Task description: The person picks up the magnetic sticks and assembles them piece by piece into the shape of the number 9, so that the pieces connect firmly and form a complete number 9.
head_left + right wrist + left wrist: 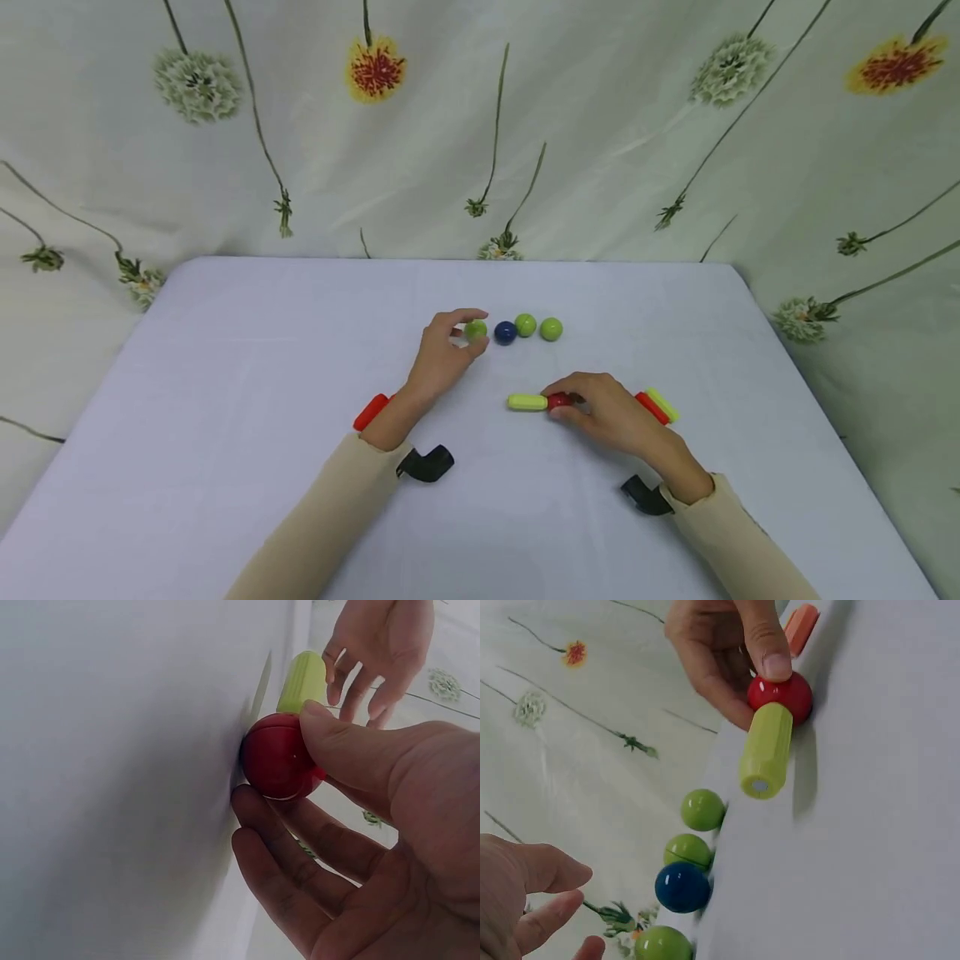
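Between the thumb and fingers of my right hand (607, 408), a red ball (279, 756) is pinched low over the table. A yellow-green ribbed rod (766, 750) sticks out from that ball toward the left; its near end shows a small grey disc. My left hand (446, 346) reaches to the back of the table, thumb and fingers spread around a green ball (476, 330). In the left wrist view a gap shows between those fingertips (574, 877) and the ball. Just right of it are a dark blue ball (506, 333) and two more green balls (551, 329).
A red rod (371, 412) lies partly hidden behind my left wrist. By my right wrist, another red rod (652, 407) lies beside a yellow-green rod (663, 405). Black wrist mounts (426, 463) jut from both sleeves. A flowered cloth (600, 125) hangs behind the white table (262, 375).
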The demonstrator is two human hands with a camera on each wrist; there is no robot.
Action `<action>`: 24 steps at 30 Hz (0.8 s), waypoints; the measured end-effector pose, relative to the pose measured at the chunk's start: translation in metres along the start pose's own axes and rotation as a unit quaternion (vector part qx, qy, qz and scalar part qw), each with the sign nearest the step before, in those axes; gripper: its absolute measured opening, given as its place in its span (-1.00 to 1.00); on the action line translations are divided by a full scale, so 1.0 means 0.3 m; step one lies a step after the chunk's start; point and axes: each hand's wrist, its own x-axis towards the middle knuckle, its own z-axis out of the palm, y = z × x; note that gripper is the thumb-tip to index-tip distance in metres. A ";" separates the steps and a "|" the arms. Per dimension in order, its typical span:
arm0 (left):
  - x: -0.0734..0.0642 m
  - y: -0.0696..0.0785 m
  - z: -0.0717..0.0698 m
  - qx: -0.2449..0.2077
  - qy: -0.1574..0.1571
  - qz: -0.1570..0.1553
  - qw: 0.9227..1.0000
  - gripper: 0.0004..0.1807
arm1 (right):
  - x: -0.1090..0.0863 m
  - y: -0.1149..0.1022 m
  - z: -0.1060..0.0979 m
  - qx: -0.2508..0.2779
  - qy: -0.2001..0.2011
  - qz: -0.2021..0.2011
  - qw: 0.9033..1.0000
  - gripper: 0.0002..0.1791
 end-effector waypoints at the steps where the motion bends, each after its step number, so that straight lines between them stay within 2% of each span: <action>1: 0.016 0.002 0.003 -0.002 0.005 -0.012 1.000 -0.57 | -0.002 0.001 -0.002 0.000 0.001 0.001 1.000 -0.71; 6: 0.072 0.008 0.021 -0.027 0.029 -0.065 0.997 -0.55 | -0.007 0.002 -0.005 0.006 0.002 -0.002 1.000 -0.70; 10: 0.087 0.001 0.035 -0.043 0.028 -0.090 0.995 -0.56 | -0.007 0.001 -0.003 0.010 0.000 -0.003 1.000 -0.70; 17: 0.092 -0.023 0.049 -0.054 0.030 -0.118 0.991 -0.58 | -0.005 0.001 0.000 0.005 -0.003 0.003 1.000 -0.69; 24: 0.099 -0.030 0.049 -0.056 0.022 -0.117 0.991 -0.58 | -0.004 0.004 0.000 0.001 -0.002 0.006 1.000 -0.69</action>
